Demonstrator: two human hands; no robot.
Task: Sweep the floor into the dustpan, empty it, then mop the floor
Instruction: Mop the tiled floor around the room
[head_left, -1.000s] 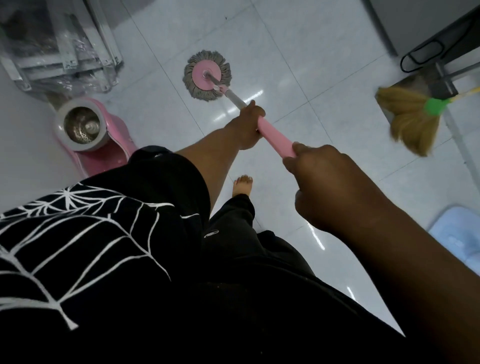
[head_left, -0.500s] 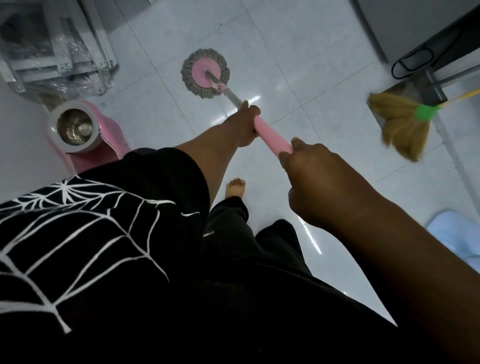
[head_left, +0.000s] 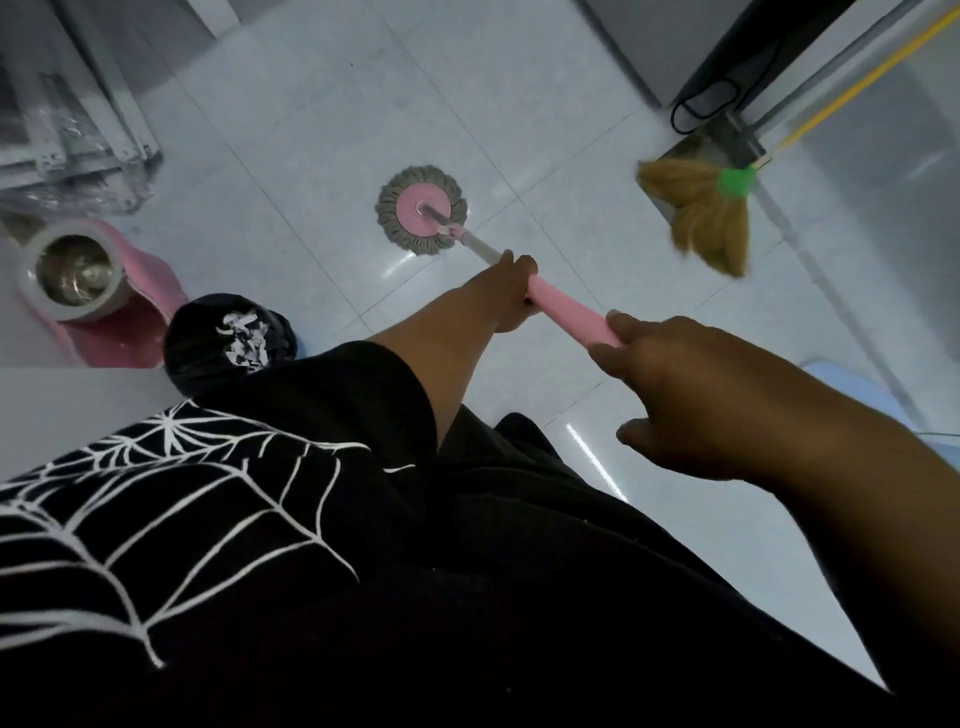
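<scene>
A round mop head (head_left: 421, 209), pink disc ringed by grey strands, lies flat on the white tiled floor (head_left: 322, 104) ahead of me. Its metal pole runs back into a pink handle (head_left: 569, 314). My left hand (head_left: 506, 293) grips the lower end of that handle. My right hand (head_left: 670, 395) holds the upper end, close to the camera. A straw broom (head_left: 706, 213) with a green collar and yellow stick leans at the right. A black bag with white paper scraps (head_left: 236, 338) sits by my left knee.
A pink mop bucket with a steel spinner basket (head_left: 78, 270) stands at the left. Plastic-wrapped metal frames (head_left: 67, 104) lie at the upper left. A dark cabinet and black cable (head_left: 706, 98) are at the upper right. A pale blue mat (head_left: 852, 379) shows at the right edge.
The view has shifted, so the mop head now sits nearer the middle of the floor. The black bag of scraps has come into sight. Both hands keep their grip.
</scene>
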